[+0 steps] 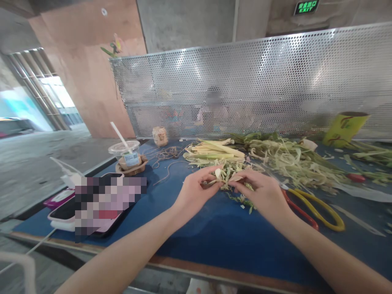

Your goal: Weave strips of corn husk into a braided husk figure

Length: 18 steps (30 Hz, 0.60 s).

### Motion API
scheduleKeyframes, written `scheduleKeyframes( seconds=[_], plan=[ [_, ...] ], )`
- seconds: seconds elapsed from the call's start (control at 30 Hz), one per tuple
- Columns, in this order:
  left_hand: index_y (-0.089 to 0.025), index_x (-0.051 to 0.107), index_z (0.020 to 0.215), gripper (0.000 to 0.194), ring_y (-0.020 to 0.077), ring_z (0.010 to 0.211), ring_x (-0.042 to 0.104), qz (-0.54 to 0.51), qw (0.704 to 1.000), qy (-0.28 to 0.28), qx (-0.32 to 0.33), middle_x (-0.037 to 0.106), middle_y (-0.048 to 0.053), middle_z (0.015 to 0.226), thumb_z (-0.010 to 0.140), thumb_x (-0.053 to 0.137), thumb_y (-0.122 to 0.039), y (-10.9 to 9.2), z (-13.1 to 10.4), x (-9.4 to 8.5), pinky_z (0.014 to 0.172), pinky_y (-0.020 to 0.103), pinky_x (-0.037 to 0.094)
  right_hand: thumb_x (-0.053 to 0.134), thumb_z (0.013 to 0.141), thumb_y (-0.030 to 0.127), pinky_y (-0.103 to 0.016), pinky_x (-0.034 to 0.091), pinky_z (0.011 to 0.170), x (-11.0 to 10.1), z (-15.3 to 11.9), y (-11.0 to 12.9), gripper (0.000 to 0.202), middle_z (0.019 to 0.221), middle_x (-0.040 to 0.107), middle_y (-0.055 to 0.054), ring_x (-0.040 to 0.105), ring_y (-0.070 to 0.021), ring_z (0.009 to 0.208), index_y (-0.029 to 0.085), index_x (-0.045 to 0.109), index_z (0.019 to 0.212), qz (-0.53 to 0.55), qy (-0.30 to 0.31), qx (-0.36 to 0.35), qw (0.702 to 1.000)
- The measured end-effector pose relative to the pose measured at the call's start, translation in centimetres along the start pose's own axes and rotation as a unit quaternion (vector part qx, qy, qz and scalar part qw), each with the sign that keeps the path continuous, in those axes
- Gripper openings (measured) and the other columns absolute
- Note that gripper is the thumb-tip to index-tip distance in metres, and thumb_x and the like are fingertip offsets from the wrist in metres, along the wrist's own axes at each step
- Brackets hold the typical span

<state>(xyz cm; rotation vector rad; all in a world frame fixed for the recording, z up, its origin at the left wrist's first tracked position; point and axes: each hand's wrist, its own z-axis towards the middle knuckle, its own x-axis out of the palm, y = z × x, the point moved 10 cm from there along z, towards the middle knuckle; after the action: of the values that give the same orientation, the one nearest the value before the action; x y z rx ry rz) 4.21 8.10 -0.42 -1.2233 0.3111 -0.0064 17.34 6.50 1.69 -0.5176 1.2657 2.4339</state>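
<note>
My left hand [202, 184] is closed, with thumb and fingers pinching a pale green plant strip [218, 181]. Close beside it, my right hand [260, 188] is closed too, its fingertips pressed on a dry, light-brown leaf piece [236, 179] that meets the strip. Both hands are over the blue tabletop [202, 245], right at a heap of green and cream plant scraps [228, 168]. Scissors [318, 206] with one yellow and one red handle lie at the right forearm, their blades mostly hidden. Behind the scraps rests a bundle of pale yellow-green stalks [219, 150].
Dried leaf strips [284, 159] spread across the right. A yellow-green container [346, 128] stands by the perforated metal screen [239, 81]; a person shows dimly through it. At left are a lidded drink cup [127, 157], a phone [65, 210] and loose cord [168, 155].
</note>
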Motion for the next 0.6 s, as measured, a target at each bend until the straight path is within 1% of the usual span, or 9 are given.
scheduleKeyframes(
  seconds=[0.07,0.1,0.2,0.27,0.33,0.43,0.5,0.53,0.6],
  plan=[
    [-0.018,0.058,0.105,0.043,0.006,0.046,0.046,-0.097,0.994,-0.018,-0.05,0.063,0.0,0.067,0.064,0.068,-0.023,0.9,0.1,0.0,0.044,0.018,0.038,0.058,0.074,0.029,-0.026,0.045,0.055,0.3,0.1,-1.0,0.01,0.058,0.059,0.0,0.056,-0.0144,0.054,0.02,0.059,0.069,0.052,0.01,0.047,0.997],
    [-0.017,0.058,0.103,0.043,0.0063,0.047,0.047,-0.151,0.985,-0.025,-0.079,0.062,0.0,0.065,0.062,0.07,-0.022,1.5,0.1,0.2,0.043,0.018,0.038,0.058,0.074,0.031,-0.026,0.045,0.054,0.5,0.1,-1.4,0.012,0.056,0.059,0.001,0.056,-0.0138,0.053,0.02,0.058,0.069,0.08,0.015,0.062,0.995],
    [-0.016,0.06,0.091,0.037,0.0088,0.058,0.054,-0.292,0.941,-0.058,-0.159,0.061,0.0,0.067,0.057,0.074,-0.02,3.2,-0.3,0.9,0.044,0.017,0.041,0.059,0.073,0.034,-0.025,0.044,0.055,1.1,0.3,-2.1,0.017,0.054,0.057,0.002,0.055,-0.0123,0.052,0.019,0.056,0.068,0.14,0.024,0.082,0.986],
    [-0.016,0.062,0.087,0.034,0.0086,0.06,0.055,-0.337,0.921,-0.07,-0.182,0.06,-0.001,0.067,0.056,0.075,-0.019,3.8,-0.6,1.5,0.044,0.016,0.042,0.06,0.072,0.036,-0.024,0.044,0.054,1.5,0.3,-2.5,0.019,0.054,0.056,0.002,0.054,-0.0118,0.051,0.018,0.055,0.069,0.16,0.028,0.092,0.982],
    [-0.015,0.063,0.086,0.032,0.0073,0.057,0.054,-0.344,0.921,-0.07,-0.17,0.059,-0.001,0.066,0.056,0.075,-0.02,3.9,-0.6,1.7,0.043,0.016,0.041,0.062,0.07,0.037,-0.024,0.043,0.051,1.7,0.3,-2.8,0.022,0.056,0.057,0.002,0.053,-0.0109,0.049,0.018,0.051,0.071,0.178,0.02,0.105,0.978],
    [-0.014,0.064,0.089,0.032,0.0042,0.044,0.047,-0.288,0.95,-0.058,-0.102,0.059,-0.001,0.061,0.059,0.073,-0.022,2.9,-0.2,1.3,0.038,0.016,0.037,0.066,0.065,0.039,-0.023,0.039,0.044,1.0,0.0,-3.0,0.035,0.055,0.056,0.004,0.048,-0.0095,0.043,0.022,0.036,0.071,0.195,-0.032,0.111,0.974],
    [-0.013,0.065,0.088,0.029,0.0032,0.037,0.042,-0.239,0.968,-0.056,-0.059,0.057,-0.002,0.056,0.062,0.071,-0.024,2.3,-0.1,0.9,0.036,0.018,0.036,0.066,0.065,0.038,-0.022,0.037,0.043,0.6,-0.2,-2.7,0.042,0.053,0.055,0.005,0.047,-0.01,0.043,0.023,0.028,0.07,0.187,-0.053,0.096,0.976],
    [-0.012,0.066,0.085,0.026,0.0031,0.036,0.042,-0.22,0.973,-0.057,-0.046,0.057,-0.002,0.055,0.062,0.071,-0.025,2.1,0.0,0.8,0.035,0.018,0.036,0.065,0.067,0.037,-0.022,0.037,0.044,0.4,-0.2,-2.5,0.041,0.052,0.053,0.006,0.048,-0.0104,0.045,0.023,0.026,0.069,0.172,-0.058,0.085,0.98],
    [-0.012,0.067,0.074,0.021,0.0035,0.037,0.043,-0.207,0.976,-0.06,-0.036,0.059,-0.001,0.061,0.061,0.071,-0.027,1.9,0.0,0.6,0.034,0.019,0.036,0.062,0.07,0.034,-0.022,0.037,0.047,0.1,-0.4,-2.2,0.036,0.051,0.047,0.007,0.048,-0.0102,0.048,0.023,0.028,0.067,0.123,-0.067,0.062,0.988]
  ],
)
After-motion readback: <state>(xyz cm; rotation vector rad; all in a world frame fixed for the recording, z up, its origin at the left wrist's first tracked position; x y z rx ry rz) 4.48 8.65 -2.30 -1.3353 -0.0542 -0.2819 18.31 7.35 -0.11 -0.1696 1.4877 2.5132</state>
